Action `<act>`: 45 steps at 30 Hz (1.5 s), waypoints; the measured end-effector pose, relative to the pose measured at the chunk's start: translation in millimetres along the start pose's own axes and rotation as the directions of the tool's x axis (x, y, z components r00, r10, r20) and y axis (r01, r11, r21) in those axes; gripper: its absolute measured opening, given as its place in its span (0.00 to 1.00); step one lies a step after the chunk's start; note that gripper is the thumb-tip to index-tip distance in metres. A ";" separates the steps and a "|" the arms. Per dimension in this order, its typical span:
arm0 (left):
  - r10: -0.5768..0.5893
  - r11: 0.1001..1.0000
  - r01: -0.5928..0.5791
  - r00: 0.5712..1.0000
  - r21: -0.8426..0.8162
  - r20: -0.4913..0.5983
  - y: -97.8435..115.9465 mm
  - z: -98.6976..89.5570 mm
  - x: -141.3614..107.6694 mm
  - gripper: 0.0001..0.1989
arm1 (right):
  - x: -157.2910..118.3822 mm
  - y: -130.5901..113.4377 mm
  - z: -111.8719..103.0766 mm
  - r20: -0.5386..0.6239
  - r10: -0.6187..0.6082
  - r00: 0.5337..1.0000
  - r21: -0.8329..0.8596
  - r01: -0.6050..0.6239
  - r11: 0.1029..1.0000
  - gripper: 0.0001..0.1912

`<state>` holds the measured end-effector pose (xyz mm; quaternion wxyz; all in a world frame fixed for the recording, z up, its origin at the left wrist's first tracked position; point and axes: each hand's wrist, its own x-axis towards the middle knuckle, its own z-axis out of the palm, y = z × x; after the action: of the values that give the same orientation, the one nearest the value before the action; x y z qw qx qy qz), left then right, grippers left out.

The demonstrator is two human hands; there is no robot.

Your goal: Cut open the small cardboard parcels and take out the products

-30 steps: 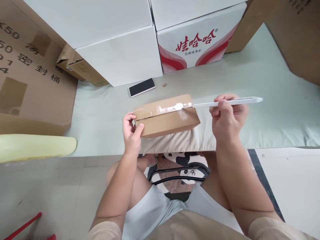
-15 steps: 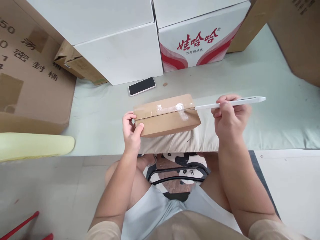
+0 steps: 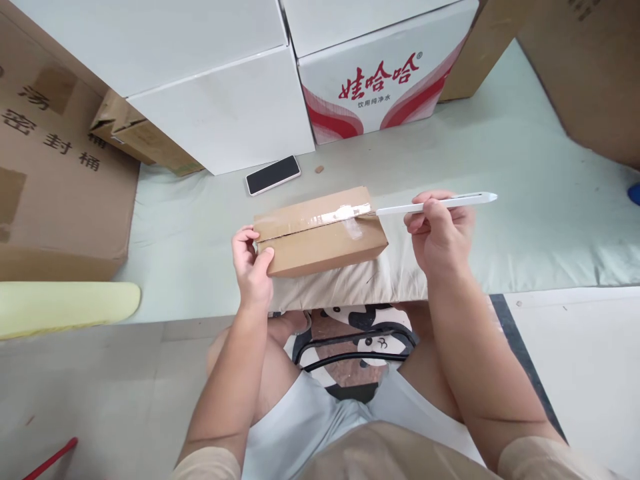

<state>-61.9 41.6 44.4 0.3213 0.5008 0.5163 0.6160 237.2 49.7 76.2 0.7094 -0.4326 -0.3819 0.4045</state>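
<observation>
A small brown cardboard box (image 3: 325, 247) rests near the front edge of the cloth-covered surface, with clear tape along its top seam. At the box's left end, my left hand (image 3: 254, 270) grips it, thumb on the near side and fingers around the end. My right hand (image 3: 443, 233) is closed around a slim white utility knife (image 3: 473, 199), held almost level. The knife's thin tip reaches the right end of the taped seam; whether it is inside the gap cannot be made out.
A phone (image 3: 273, 176) lies behind the box, beside a small brown scrap (image 3: 319, 169). White cartons (image 3: 370, 87) stand along the back. Large brown cartons (image 3: 65, 200) flank the left and right. A pale yellow cushion-like thing (image 3: 65, 308) sits at the left edge.
The view has shifted, so most things appear further left. The knife's tip stays at the box's right end, with my right hand slightly nearer to the box. My left hand keeps its grip.
</observation>
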 end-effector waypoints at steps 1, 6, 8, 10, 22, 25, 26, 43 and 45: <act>-0.002 1.000 0.002 1.000 0.001 -0.001 0.3 0.2 0.4 0.18 | 0.3 0.2 0.1 -0.018 -0.002 1.000 0.011 0.002 1.000 0.13; -0.018 1.000 0.018 1.000 -0.010 -0.008 2.0 1.3 0.9 0.18 | 3.5 6.5 0.7 -0.030 0.045 0.999 0.038 -0.044 0.998 0.13; -0.014 1.000 0.014 1.000 0.004 -0.006 2.2 1.5 0.6 0.18 | 5.4 11.2 0.6 -0.029 0.090 0.995 0.071 -0.088 0.994 0.14; -0.009 1.000 0.009 1.000 0.014 -0.008 2.1 1.7 0.3 0.18 | 7.4 15.7 0.2 -0.019 0.143 0.990 0.102 -0.141 0.985 0.15; -0.009 1.000 0.009 1.000 -0.013 0.004 3.0 -0.5 -2.0 0.18 | 5.9 18.1 2.4 -0.043 0.091 0.995 0.178 -0.082 0.981 0.14; -0.009 1.000 0.010 1.000 -0.017 0.011 3.9 -0.6 -2.9 0.18 | 2.6 11.5 7.8 -0.041 0.021 0.999 0.173 -0.014 0.985 0.12; -0.009 1.000 0.009 1.000 -0.014 0.014 4.0 -0.7 -3.2 0.18 | 1.5 8.8 9.6 -0.052 0.002 0.999 0.168 0.006 0.986 0.10; 0.012 0.998 -0.015 0.998 0.065 0.054 -0.1 -4.2 -4.1 0.17 | -10.7 9.4 14.6 0.001 -0.358 0.934 -0.012 0.358 0.934 0.12; 0.010 0.998 -0.014 0.998 0.064 0.056 -0.3 -4.9 -4.0 0.17 | -12.9 8.9 14.5 0.022 -0.368 0.930 -0.045 0.368 0.929 0.12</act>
<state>-65.4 36.5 43.1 0.3157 0.5310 0.5235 0.5868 217.2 45.2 70.4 0.7594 -0.3677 -0.4707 0.2580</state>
